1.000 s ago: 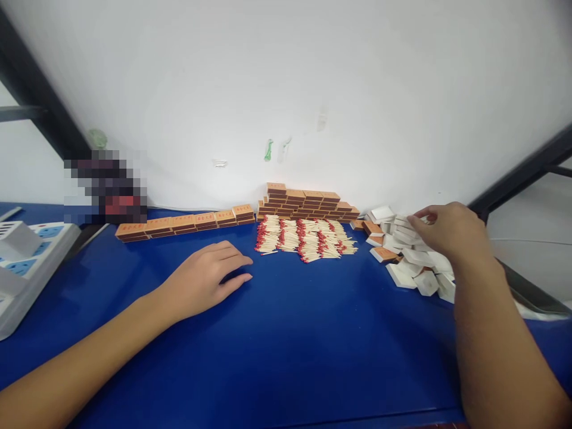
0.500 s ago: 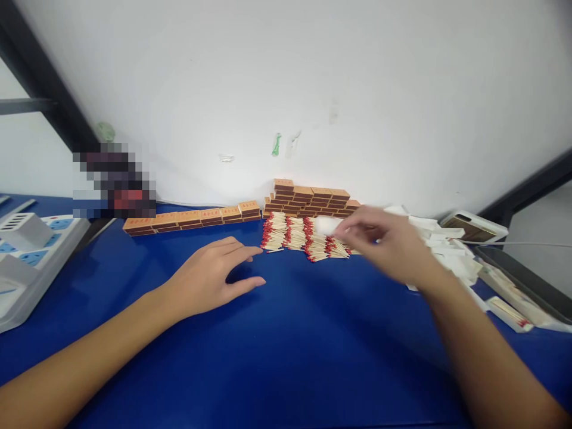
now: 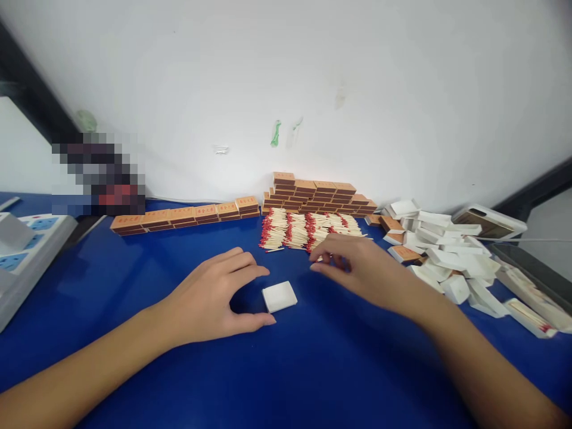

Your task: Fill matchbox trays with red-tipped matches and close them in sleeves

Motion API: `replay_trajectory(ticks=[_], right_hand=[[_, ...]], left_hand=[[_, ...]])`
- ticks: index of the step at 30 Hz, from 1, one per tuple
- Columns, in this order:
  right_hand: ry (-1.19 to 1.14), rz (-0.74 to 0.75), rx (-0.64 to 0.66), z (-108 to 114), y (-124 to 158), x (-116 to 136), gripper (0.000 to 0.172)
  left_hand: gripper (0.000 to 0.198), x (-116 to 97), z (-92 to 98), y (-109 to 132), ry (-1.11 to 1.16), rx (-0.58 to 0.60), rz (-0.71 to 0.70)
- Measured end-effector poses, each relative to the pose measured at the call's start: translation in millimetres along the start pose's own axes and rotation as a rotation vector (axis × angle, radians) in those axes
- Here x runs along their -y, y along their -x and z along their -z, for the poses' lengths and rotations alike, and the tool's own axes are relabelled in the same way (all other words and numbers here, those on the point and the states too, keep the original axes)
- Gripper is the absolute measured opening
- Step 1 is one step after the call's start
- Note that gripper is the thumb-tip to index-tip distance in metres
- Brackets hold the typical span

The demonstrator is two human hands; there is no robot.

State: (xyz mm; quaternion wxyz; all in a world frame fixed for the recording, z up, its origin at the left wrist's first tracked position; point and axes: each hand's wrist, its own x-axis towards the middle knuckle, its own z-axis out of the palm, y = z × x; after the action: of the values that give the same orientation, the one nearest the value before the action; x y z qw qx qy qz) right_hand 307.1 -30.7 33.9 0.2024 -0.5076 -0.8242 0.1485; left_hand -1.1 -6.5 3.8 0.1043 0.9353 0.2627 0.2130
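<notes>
A small white matchbox tray [image 3: 279, 296] lies on the blue table [image 3: 286, 357] between my hands. My left hand [image 3: 214, 295] rests beside it on the left, fingers apart and curved, thumb tip almost touching the tray, holding nothing. My right hand [image 3: 357, 268] hovers just right of the tray with its fingers loosely spread, at the near edge of a pile of red-tipped matches [image 3: 308, 229]. Nothing shows in its fingers.
Orange matchbox sleeves stand stacked [image 3: 313, 193] against the wall, with a row of them [image 3: 183, 215] running left. A heap of white trays [image 3: 442, 256] lies at the right, a phone [image 3: 489, 221] behind it. A power strip [image 3: 22, 250] sits at the far left.
My right hand went from the white tray heap leftward carrying one tray, set it down by my left hand and let go. My left hand shifted slightly nearer.
</notes>
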Motion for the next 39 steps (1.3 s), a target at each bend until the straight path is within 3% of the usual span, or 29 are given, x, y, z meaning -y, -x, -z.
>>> replay_trajectory(ticks=[4, 8, 22, 39], right_hand=[[0.132, -0.084, 0.035, 14, -2, -32, 0.01], [0.135, -0.13, 0.127, 12, -5, -46, 0.01], [0.0, -0.111, 0.206, 1, -6, -32, 0.017], [0.087, -0.079, 0.191, 0, -4, -23, 0.021]], left_hand=[[0.053, -1, -4.1, 0, 0.006, 0.025, -0.002], [0.049, 2, -5.4, 0, -0.005, 0.045, 0.006], [0.027, 0, -6.1, -5, 0.05, 0.071, 0.001], [0.03, 6, -0.7, -3, -0.011, 0.062, -0.017]])
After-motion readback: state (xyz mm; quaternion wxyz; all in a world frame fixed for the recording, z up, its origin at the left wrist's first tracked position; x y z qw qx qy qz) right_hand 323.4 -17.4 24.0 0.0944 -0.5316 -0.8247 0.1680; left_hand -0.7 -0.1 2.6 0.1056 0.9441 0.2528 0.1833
